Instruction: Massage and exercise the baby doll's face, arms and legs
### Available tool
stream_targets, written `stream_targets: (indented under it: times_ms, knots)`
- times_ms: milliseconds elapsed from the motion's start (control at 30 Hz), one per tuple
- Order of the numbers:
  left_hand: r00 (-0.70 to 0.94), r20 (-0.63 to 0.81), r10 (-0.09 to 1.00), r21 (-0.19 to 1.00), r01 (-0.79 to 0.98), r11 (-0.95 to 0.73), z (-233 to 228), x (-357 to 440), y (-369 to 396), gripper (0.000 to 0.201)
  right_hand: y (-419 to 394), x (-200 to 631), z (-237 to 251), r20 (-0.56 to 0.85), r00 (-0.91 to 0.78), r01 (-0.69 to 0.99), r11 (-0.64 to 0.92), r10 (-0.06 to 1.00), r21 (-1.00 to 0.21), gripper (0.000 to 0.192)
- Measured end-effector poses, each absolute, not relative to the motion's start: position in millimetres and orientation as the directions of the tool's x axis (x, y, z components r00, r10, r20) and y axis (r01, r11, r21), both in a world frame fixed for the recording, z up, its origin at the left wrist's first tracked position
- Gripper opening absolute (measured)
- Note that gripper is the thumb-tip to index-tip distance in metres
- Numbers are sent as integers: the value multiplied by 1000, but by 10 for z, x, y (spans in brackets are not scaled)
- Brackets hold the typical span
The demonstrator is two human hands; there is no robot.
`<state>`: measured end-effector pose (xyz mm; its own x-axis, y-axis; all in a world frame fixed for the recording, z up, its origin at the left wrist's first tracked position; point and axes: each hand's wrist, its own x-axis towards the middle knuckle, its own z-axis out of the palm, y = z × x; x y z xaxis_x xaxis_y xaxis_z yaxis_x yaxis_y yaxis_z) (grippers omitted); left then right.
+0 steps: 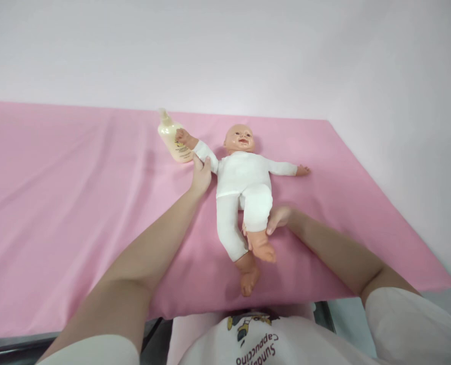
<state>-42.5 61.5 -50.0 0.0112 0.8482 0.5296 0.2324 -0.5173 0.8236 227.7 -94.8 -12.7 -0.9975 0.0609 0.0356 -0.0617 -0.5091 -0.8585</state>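
Observation:
A baby doll [244, 172] with a white cloth body lies on its back, its head toward the far side and its feet toward me. My left hand [201, 175] is closed around the doll's arm on the left, thumb on top of the white sleeve. Under the doll's leg on the right, my right hand [280, 218] grips it near the ankle, with fingertips showing on the inner side. That foot is raised a little over the other one. The doll's other arm stretches out to the right.
A pale yellow pump bottle [174, 144] stands by the doll's raised hand, partly covered by it. Pink cloth [77, 203] with soft folds covers the table. Behind it is a plain pale wall [225, 56]. The table's near edge lies close to my body.

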Motion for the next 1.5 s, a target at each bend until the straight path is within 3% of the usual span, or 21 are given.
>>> stream_targets:
  times_ms: [133,567,733,967,1133,1300,1500]
  knots:
    - [-159,431,888,899,158,-408,-504,-408,640,45,-961,2265,-87,11,-999,-27,-487,36,-873,58]
    - [-91,463,882,881,158,-446,-452,-347,584,65,-967,2268,-77,34,-998,-53,-480,48,-876,60]
    - [-81,525,847,838,222,-499,-403,-322,537,61,-958,2289,-188,56,-995,-91,-486,85,-869,69]
    - [113,586,803,734,345,-585,-269,-266,399,42,-965,2298,-218,315,-882,-470,-598,351,-649,59]
    - [325,613,720,612,380,-693,-142,-262,335,42,-890,2293,-76,210,-716,-626,-478,666,-616,50]
    - [345,630,696,597,358,-718,-69,-244,277,44,-884,2283,-75,81,-672,-591,-468,736,-657,47]
    - [309,623,718,630,346,-695,-91,-243,274,40,-875,2279,-117,111,-685,-591,-460,720,-663,52]
